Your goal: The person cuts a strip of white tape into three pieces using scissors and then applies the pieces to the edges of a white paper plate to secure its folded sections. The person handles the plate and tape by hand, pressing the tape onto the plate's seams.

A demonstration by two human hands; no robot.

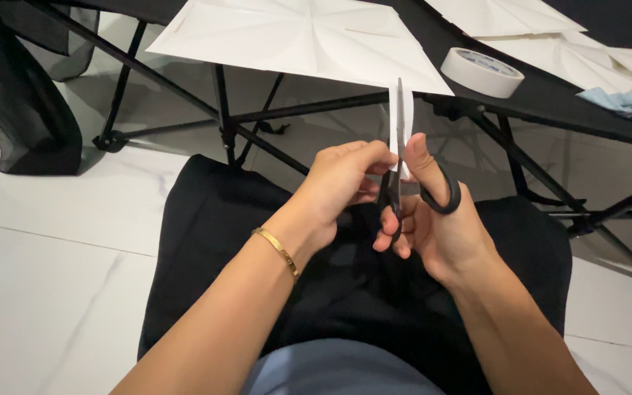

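Scissors [402, 175], black-handled, in the right hand [437, 219]: thumb through the upper loop, fingers curled through the lower one, blades pointing up and nearly closed around a narrow white paper strip [407, 117]. Strip stands upright along the blades, above the lap, just in front of the tabletop [550, 91] edge. Left hand [334, 186] pinches the strip's lower end right beside the scissor pivot, fingers closed tight on it; gold bracelet [278, 251] on that wrist. Both hands are touching or nearly so, held over a black apron or skirt covering the knees.

Tabletop is black fabric on a folding black metal frame [257, 117]. On it: large white paper sheet with fold creases radiating from its centre [294, 36], one corner hanging over the edge directly behind the strip. White tape roll [482, 72] lying flat to the right of that. More creased white sheets [550, 36] at the far right, plus a light blue cloth [627, 102] at the edge. Floor is white marble tile [53, 241]. Black fabric [23, 110] hangs at upper left.
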